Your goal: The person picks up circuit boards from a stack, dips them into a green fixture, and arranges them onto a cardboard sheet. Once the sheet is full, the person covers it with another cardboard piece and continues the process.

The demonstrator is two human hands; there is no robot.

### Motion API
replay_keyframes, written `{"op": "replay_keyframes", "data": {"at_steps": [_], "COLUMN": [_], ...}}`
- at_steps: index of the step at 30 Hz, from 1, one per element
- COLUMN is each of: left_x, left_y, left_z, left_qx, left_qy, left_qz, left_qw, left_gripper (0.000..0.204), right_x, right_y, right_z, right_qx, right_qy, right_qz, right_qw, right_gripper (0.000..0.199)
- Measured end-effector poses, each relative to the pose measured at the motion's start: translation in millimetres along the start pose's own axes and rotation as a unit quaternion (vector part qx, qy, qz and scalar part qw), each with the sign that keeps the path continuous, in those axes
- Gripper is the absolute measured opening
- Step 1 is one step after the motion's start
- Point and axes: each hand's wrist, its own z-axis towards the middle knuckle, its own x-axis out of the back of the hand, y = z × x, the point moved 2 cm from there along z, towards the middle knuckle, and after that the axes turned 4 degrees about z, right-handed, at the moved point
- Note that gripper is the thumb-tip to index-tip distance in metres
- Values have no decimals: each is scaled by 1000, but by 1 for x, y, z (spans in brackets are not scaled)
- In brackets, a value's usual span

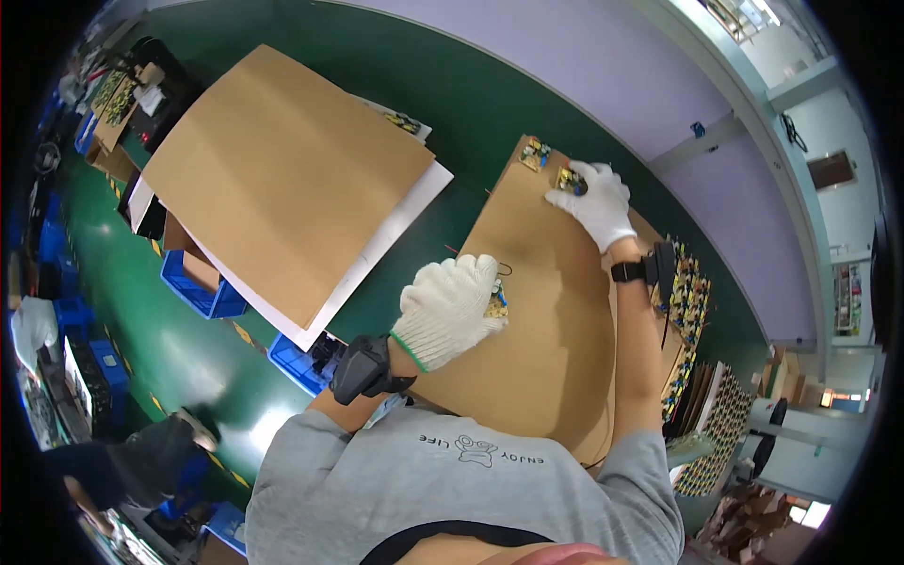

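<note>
Your left hand (450, 309) is closed over a small circuit board (496, 303) near the cardboard sheet (551, 330)'s left edge. Your right hand (595, 200) pinches a 2nd board (569, 180) at the sheet's far corner, beside a 3rd (535, 153). Risk: gloved fingers snagging components, dragging boards off the sheet.

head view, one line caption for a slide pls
Two white-gloved hands, left and right, each hold a small circuit board over a cardboard sheet.

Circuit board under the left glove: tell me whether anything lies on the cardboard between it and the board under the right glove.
Nothing visible does. Bare brown cardboard sheet runs from the left hand and its circuit board to the right hand.
</note>
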Motion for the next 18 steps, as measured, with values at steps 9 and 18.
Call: {"op": "replay_keyframes", "data": {"at_steps": [9,18], "left_x": [21,9], "left_y": [10,19], "left_z": [25,62], "left_qx": [11,-106], "left_qy": [20,374], "left_qz": [-8,-128], "left_qw": [1000,912], "left_gripper": [72,77], "right_x": [7,33], "right_y": [-22,-83], "right_z": [3,-67], "right_qx": [-87,-161], "right_qy": [142,-20], "right_qz": [41,411], "right_qw": [985,897], "right_gripper": [58,43]}}
